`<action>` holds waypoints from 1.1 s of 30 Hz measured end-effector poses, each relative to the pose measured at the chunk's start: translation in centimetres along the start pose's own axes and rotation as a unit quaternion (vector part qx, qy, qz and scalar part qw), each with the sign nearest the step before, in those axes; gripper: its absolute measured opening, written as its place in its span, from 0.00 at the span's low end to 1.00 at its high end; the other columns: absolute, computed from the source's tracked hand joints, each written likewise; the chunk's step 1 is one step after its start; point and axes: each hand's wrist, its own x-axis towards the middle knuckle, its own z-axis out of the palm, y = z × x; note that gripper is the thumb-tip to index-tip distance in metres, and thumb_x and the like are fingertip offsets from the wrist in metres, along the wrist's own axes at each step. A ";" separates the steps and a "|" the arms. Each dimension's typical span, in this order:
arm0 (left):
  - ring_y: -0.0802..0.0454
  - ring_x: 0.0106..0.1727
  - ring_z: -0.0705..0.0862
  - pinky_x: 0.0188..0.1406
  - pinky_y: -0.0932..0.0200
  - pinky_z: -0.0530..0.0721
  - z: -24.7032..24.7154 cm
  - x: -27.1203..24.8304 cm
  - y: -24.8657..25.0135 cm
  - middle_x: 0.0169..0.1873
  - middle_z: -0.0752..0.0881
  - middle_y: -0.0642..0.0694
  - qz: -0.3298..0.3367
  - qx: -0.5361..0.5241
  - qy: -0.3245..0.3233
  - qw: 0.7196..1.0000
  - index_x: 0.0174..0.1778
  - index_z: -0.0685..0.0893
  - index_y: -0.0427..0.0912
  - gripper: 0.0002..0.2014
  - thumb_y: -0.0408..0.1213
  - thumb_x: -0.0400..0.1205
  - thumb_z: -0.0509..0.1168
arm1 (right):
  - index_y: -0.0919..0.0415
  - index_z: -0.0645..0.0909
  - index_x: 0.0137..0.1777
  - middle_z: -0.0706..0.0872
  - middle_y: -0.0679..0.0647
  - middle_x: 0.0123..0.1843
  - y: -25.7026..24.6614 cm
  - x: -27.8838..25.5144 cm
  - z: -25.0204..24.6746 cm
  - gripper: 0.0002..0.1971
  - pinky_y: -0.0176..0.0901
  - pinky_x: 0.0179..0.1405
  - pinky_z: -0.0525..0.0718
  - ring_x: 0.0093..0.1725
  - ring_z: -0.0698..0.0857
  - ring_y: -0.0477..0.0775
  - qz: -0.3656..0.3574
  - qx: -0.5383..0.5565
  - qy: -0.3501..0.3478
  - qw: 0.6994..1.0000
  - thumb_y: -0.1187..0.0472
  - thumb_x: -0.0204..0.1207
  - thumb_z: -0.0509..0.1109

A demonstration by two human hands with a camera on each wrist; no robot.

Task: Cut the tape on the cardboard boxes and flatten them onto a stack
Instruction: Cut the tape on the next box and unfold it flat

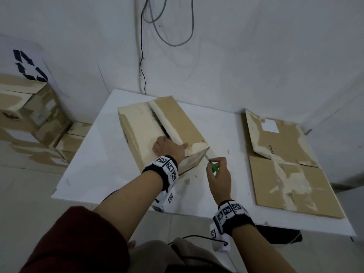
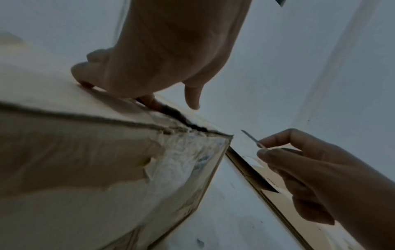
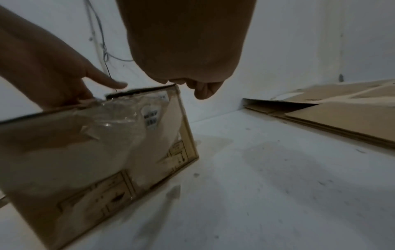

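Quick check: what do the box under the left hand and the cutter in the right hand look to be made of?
Box: brown matte cardboard, patched with pale, crinkly glossy tape. Cutter: thin grey blade, seemingly metal; green handle, probably plastic, mostly hidden inside the right hand.

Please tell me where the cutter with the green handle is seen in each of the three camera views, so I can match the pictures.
Head: the cutter is right of centre, pinched by the right hand, its blade beside the box's near corner.
Left wrist: only its thin blade shows, right of centre, sticking out of the fingertips.
Right wrist: not visible; the hand hides it.
Shared landmark: the cardboard box, with its taped near corner.
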 end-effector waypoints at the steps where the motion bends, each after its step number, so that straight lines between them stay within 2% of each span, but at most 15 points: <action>1: 0.38 0.76 0.61 0.78 0.47 0.56 -0.3 0.0 0.3 0.74 0.65 0.41 -0.007 0.008 -0.007 1.000 0.71 0.73 0.35 0.36 0.58 0.76 0.69 | 0.48 0.71 0.53 0.80 0.47 0.33 -0.3 0.6 -0.1 0.04 0.36 0.24 0.70 0.26 0.74 0.42 -0.007 0.012 0.002 1.000 0.56 0.84 0.64; 4: 0.35 0.73 0.63 0.75 0.44 0.61 -1.1 0.3 0.1 0.72 0.66 0.39 0.022 0.043 -0.022 0.999 0.68 0.74 0.38 0.30 0.53 0.76 0.71 | 0.50 0.73 0.55 0.81 0.47 0.38 -1.6 2.9 -0.3 0.02 0.33 0.27 0.73 0.30 0.77 0.42 -0.030 0.029 0.010 0.999 0.55 0.86 0.62; 7: 0.35 0.71 0.67 0.71 0.46 0.65 -2.9 1.7 -1.4 0.68 0.70 0.41 0.082 0.090 -0.072 0.990 0.59 0.77 0.42 0.24 0.52 0.75 0.72 | 0.53 0.75 0.56 0.83 0.48 0.49 -1.8 5.5 -0.4 0.03 0.33 0.42 0.80 0.46 0.82 0.39 -0.046 0.034 0.030 0.998 0.57 0.86 0.62; 10: 0.37 0.64 0.73 0.60 0.50 0.69 -6.4 4.0 -3.1 0.62 0.75 0.41 0.152 0.185 -0.152 0.959 0.46 0.75 0.46 0.17 0.51 0.75 0.73 | 0.57 0.76 0.56 0.82 0.51 0.53 -1.6 7.5 -0.2 0.03 0.38 0.54 0.80 0.52 0.82 0.45 -0.046 0.025 0.027 0.998 0.60 0.86 0.63; 11: 0.38 0.63 0.73 0.59 0.51 0.69 -7.6 4.7 -3.5 0.63 0.75 0.40 0.161 0.226 -0.171 0.945 0.47 0.75 0.46 0.15 0.50 0.76 0.72 | 0.57 0.76 0.56 0.81 0.51 0.54 -1.6 8.0 -0.2 0.03 0.37 0.55 0.78 0.53 0.81 0.45 -0.041 0.020 0.018 0.999 0.61 0.85 0.63; 13: 0.36 0.66 0.70 0.64 0.49 0.69 -9.9 5.8 -4.3 0.67 0.71 0.39 0.166 0.303 -0.181 0.921 0.61 0.77 0.46 0.17 0.45 0.79 0.70 | 0.55 0.76 0.57 0.80 0.51 0.56 -1.5 8.6 -0.2 0.04 0.36 0.57 0.75 0.55 0.79 0.46 -0.034 0.004 0.003 0.999 0.61 0.85 0.62; 14: 0.35 0.67 0.70 0.66 0.48 0.70 -10.8 6.3 -4.8 0.68 0.69 0.39 0.163 0.329 -0.175 0.914 0.68 0.75 0.46 0.20 0.42 0.80 0.68 | 0.55 0.76 0.57 0.80 0.51 0.56 -1.4 8.8 -0.3 0.04 0.36 0.57 0.74 0.55 0.78 0.46 -0.026 0.000 -0.001 1.000 0.61 0.85 0.62; 16: 0.36 0.66 0.71 0.69 0.47 0.72 -12.4 7.0 -5.2 0.67 0.71 0.37 0.154 0.345 -0.172 0.910 0.71 0.74 0.46 0.20 0.39 0.81 0.65 | 0.56 0.76 0.56 0.81 0.51 0.56 -1.4 8.8 -0.2 0.04 0.40 0.54 0.77 0.55 0.79 0.48 -0.004 0.005 -0.008 1.000 0.61 0.85 0.62; 19: 0.38 0.56 0.75 0.61 0.49 0.76 -13.0 6.7 -4.9 0.61 0.77 0.36 0.152 0.306 -0.182 0.922 0.55 0.80 0.43 0.13 0.46 0.80 0.67 | 0.56 0.75 0.56 0.82 0.48 0.51 -1.5 7.9 0.0 0.04 0.39 0.44 0.77 0.52 0.81 0.50 0.044 0.030 -0.047 0.997 0.59 0.86 0.62; 21: 0.39 0.52 0.77 0.55 0.49 0.76 -12.1 6.3 -4.4 0.56 0.80 0.36 0.165 0.298 -0.171 0.924 0.47 0.77 0.43 0.21 0.58 0.77 0.69 | 0.56 0.75 0.57 0.83 0.47 0.49 -1.5 7.2 0.4 0.05 0.40 0.40 0.77 0.49 0.82 0.51 0.067 0.028 -0.049 0.996 0.58 0.85 0.61; 23: 0.41 0.55 0.78 0.58 0.49 0.75 -10.7 5.2 -3.4 0.55 0.79 0.41 0.186 0.289 -0.163 0.925 0.54 0.79 0.42 0.28 0.65 0.73 0.69 | 0.54 0.75 0.56 0.86 0.50 0.46 -1.6 6.5 0.4 0.04 0.46 0.40 0.83 0.45 0.85 0.55 0.079 0.031 -0.036 0.996 0.56 0.85 0.62; 25: 0.43 0.60 0.78 0.63 0.48 0.73 -8.8 4.0 -2.0 0.57 0.80 0.45 0.209 0.279 -0.181 0.920 0.60 0.80 0.44 0.33 0.67 0.70 0.70 | 0.56 0.74 0.55 0.88 0.56 0.42 -1.8 5.5 0.1 0.03 0.49 0.36 0.88 0.37 0.88 0.58 0.087 0.078 -0.069 0.991 0.57 0.86 0.62; 29: 0.46 0.59 0.79 0.61 0.51 0.76 -4.7 1.1 1.0 0.60 0.82 0.46 0.268 0.259 -0.234 0.898 0.62 0.81 0.43 0.38 0.64 0.62 0.78 | 0.58 0.76 0.54 0.89 0.61 0.39 -2.4 4.4 -0.3 0.04 0.44 0.31 0.85 0.31 0.88 0.60 0.098 0.100 -0.177 0.974 0.59 0.85 0.63; 31: 0.44 0.62 0.76 0.64 0.49 0.74 -3.5 0.0 1.5 0.62 0.78 0.43 0.277 0.312 -0.226 0.880 0.66 0.76 0.40 0.46 0.61 0.58 0.81 | 0.56 0.77 0.52 0.89 0.58 0.43 -2.2 4.7 -0.5 0.01 0.41 0.30 0.84 0.32 0.87 0.56 0.089 0.091 -0.165 0.978 0.60 0.84 0.65; 33: 0.42 0.65 0.73 0.68 0.48 0.72 -3.1 -0.2 1.3 0.64 0.75 0.41 0.283 0.341 -0.211 0.871 0.69 0.72 0.39 0.49 0.58 0.57 0.83 | 0.54 0.81 0.48 0.87 0.54 0.47 -1.9 5.6 -1.0 0.02 0.33 0.29 0.81 0.35 0.85 0.51 0.068 0.063 -0.126 0.988 0.61 0.81 0.69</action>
